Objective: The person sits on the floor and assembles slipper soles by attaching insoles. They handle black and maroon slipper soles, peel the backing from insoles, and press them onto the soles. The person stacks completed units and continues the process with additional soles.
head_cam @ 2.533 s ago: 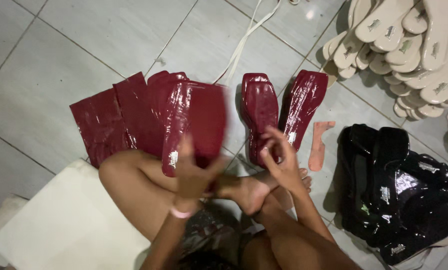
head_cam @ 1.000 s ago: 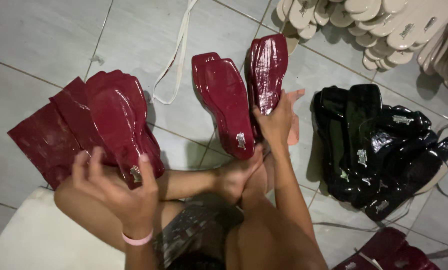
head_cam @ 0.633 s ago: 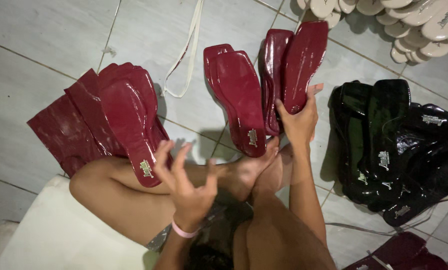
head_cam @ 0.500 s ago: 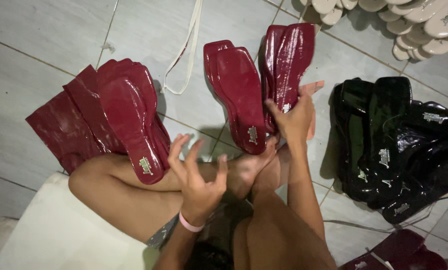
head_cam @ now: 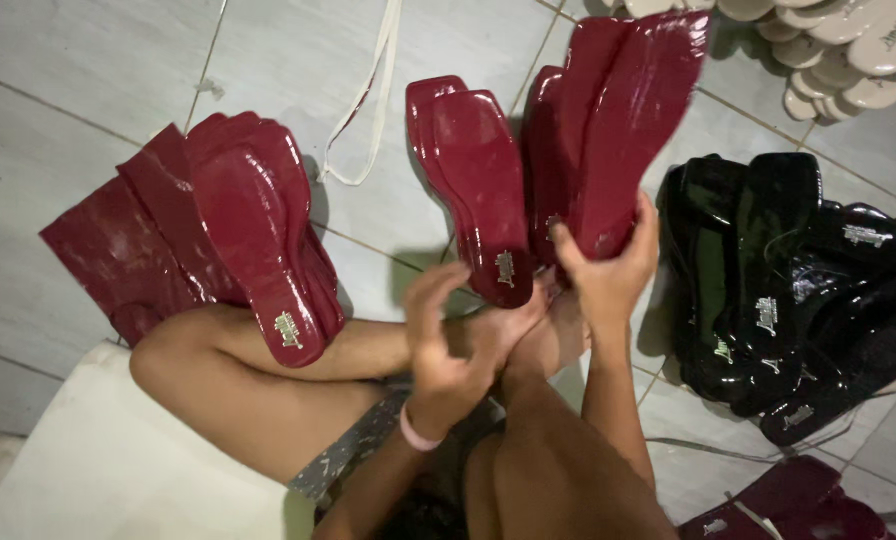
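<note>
Head view: our right hand [head_cam: 608,275] pinches a glossy, slippery, light, stiff red insole [head_cam: 633,120] at its heel; left hand [head_cam: 448,335] spread beside it, empty.

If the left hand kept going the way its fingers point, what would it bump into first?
Most likely the dark red insole lying on the floor just beyond the left hand; its fingertips point at that sole's heel end, though depth is hard to judge.

Dark red insoles [head_cam: 488,190], black insoles [head_cam: 768,290], grey floor [head_cam: 98,60]
</note>
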